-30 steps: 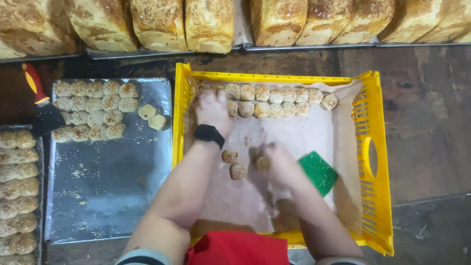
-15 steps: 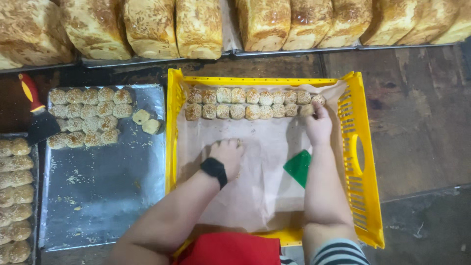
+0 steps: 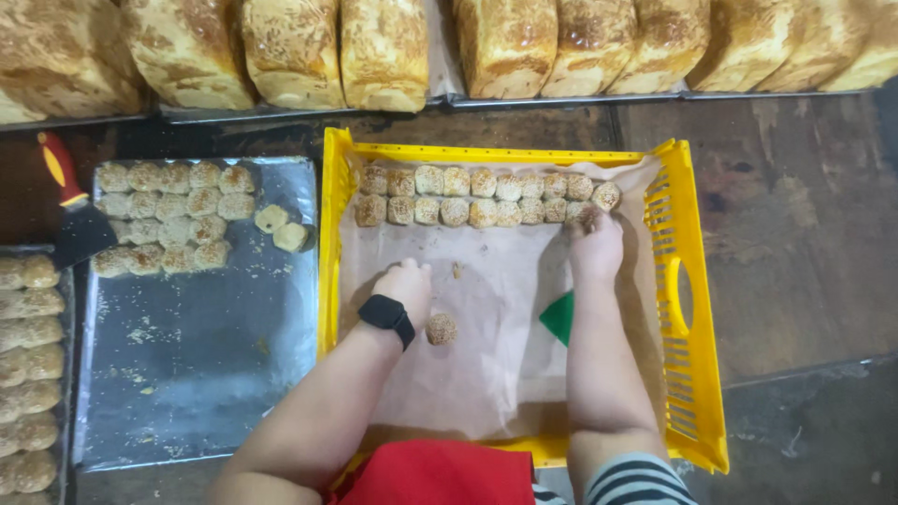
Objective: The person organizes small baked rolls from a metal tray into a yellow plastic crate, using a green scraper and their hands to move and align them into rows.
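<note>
A row of big golden loaves (image 3: 383,47) runs along the top of the view on metal trays, above a dark wooden table (image 3: 795,224). Below them sits a yellow plastic crate (image 3: 687,290) lined with brown paper (image 3: 486,374). To its left lies a metal baking sheet (image 3: 206,374) with a block of small sesame buns (image 3: 168,220) in its upper left corner and two loose ones just beside that block. A second tray (image 3: 65,374) at the far left edge holds more buns in a column, and a scraper with a red handle (image 3: 70,210) lies across the gap between the two trays.

Inside the crate, two rows of small round buns (image 3: 482,196) line the far wall, side by side and touching. A green triangular piece (image 3: 559,316) lies on the paper near the right forearm.

The right hand (image 3: 596,248) reaches to the right end of the nearer row, its fingers curled down onto the last bun there; whether it grips that bun cannot be told. The left hand (image 3: 404,290), with a black watch (image 3: 387,316) on its wrist, rests knuckles-up on the paper in the middle of the crate, fingers bent under, so what they hold cannot be told. One single bun (image 3: 441,328) lies on the paper just beside that wrist, apart from the rows. A small crumb (image 3: 456,270) lies near the left fingertips.
</note>
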